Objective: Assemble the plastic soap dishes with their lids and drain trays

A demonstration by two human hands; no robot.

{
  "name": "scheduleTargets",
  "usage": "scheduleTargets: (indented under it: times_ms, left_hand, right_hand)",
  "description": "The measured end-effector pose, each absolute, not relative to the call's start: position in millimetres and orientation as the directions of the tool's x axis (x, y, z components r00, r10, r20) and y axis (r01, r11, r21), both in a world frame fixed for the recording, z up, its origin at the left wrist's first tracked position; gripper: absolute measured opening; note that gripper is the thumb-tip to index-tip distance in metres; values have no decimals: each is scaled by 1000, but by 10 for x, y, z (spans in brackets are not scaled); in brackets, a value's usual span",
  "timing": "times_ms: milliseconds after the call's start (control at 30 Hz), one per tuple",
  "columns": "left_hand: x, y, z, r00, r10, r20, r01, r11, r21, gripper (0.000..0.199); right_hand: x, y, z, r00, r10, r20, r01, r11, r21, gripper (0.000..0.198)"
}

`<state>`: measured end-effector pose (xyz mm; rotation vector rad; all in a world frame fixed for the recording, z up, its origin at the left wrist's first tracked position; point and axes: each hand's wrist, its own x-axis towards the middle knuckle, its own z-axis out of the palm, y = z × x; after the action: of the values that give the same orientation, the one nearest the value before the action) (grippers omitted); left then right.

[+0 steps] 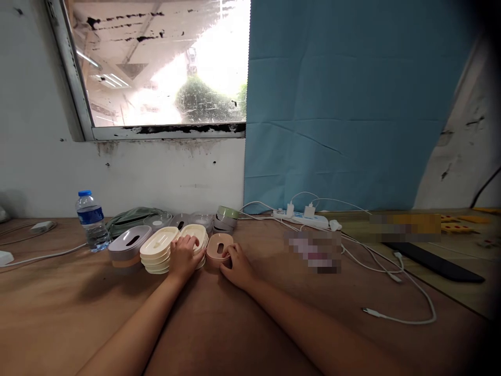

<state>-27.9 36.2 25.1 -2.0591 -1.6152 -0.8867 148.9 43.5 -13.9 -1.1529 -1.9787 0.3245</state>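
My left hand [183, 257] lies over the front of a stack of cream plastic lids [199, 233], fingers bent onto the top and thumb along its right side. Left of it is a second cream stack [158, 245]. My right hand [238, 269] grips the right side of a pinkish-beige plastic container [215, 245] with an oval slot in its top. Thumb in front, fingers at the rim, it keeps the container standing on the table close to the right cream stack. A grey-lilac slotted container [129, 240] sits atop others at the left.
Behind the stacks are clear lids [201, 222], green and grey rings [227, 216] and a dark green cloth bag [135, 219]. A water bottle [92, 224] stands left. White cables [407, 318] and a power strip [303, 218] lie right, near a blurred item [315, 252].
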Motion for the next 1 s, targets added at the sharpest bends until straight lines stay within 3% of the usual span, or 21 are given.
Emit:
scheduleTargets:
  times_ms: [167,300,433,567,667,767,1000]
  left_hand:
    - [-288,374,231,98,723,684,969,-227,101,24]
    - [-260,263,257,141,643,753,959,-278,59,24]
    - [-163,39,242,367,596,714,878,-477,-53,18]
    - [-57,-166,174,705,545,455,649,-754,-101,16]
    - [-45,-215,143,817,520,250,531,-847,26,12]
    - [-98,-184,149,754,642,140,617,-765,183,12]
    - [-208,-115,177,679,731,66,697,-671,253,22]
  right_hand:
    - [1484,441,-137,-247,830,499,623,531,-575,17]
    - [1540,407,-74,-234,831,505,630,525,-572,25]
    - [1758,281,15,-252,829,499,653,526,-545,28]
    - [2100,55,22,-337,852,401,692,512,-508,3]
    - [2329,-98,8,-389,866,316,727,499,-472,14]
    - [2461,-146,26,-391,895,215,795,446,-412,16]
    - [2489,-41,89,-400,904,151,813,426,-396,14]
